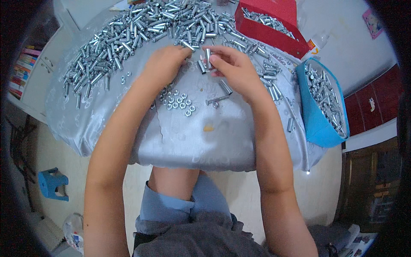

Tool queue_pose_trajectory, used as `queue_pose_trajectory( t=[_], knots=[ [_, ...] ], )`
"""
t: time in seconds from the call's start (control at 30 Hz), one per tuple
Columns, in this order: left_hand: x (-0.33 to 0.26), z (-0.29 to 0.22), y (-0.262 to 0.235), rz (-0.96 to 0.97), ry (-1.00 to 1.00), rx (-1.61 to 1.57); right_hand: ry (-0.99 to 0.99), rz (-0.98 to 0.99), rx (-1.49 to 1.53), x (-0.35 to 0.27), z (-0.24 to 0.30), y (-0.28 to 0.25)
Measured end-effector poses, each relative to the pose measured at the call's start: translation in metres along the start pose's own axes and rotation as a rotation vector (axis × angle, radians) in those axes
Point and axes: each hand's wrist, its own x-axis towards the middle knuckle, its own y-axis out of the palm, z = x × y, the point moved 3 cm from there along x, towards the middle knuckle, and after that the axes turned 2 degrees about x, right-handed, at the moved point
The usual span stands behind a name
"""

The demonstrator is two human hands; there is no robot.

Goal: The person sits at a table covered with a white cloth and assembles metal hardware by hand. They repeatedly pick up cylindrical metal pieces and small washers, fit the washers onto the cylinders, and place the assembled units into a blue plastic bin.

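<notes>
A shiny metal sleeve [208,58] stands upright between the thumb and fingers of my right hand [234,68]. Just left of it, a second sleeve [201,67] tilts beneath the fingers; whether they grip it too is unclear. My left hand [166,63] is at the near edge of a big pile of metal sleeve anchors [160,23], its fingers curled together and slightly blurred. One sleeve [187,45] lies against its fingertips; what they pinch is hidden. Loose hex nuts [177,101] lie below my left wrist. A bolt [217,100] and another sleeve [225,87] rest below my right hand.
A red box [274,28] full of metal parts stands at the back right. A blue bin [319,111] of similar parts is at the table's right edge. More sleeves are scattered beside my right forearm. A grey satin cloth [192,145] covers the table; a blue stool [53,184] stands on the floor at left.
</notes>
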Motion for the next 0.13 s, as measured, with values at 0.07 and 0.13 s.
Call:
queue_pose_trajectory(
  t=[0.07, 0.13],
  knots=[
    [-0.0083, 0.0065, 0.0062, -0.230, 0.055, -0.117, 0.143, -0.009, 0.158, -0.0002, 0.0020, 0.0006],
    [-0.0125, 0.0044, 0.0045, -0.280, -0.112, -0.422, 0.209, 0.009, 0.223, -0.0007, 0.0016, -0.0031]
  ],
)
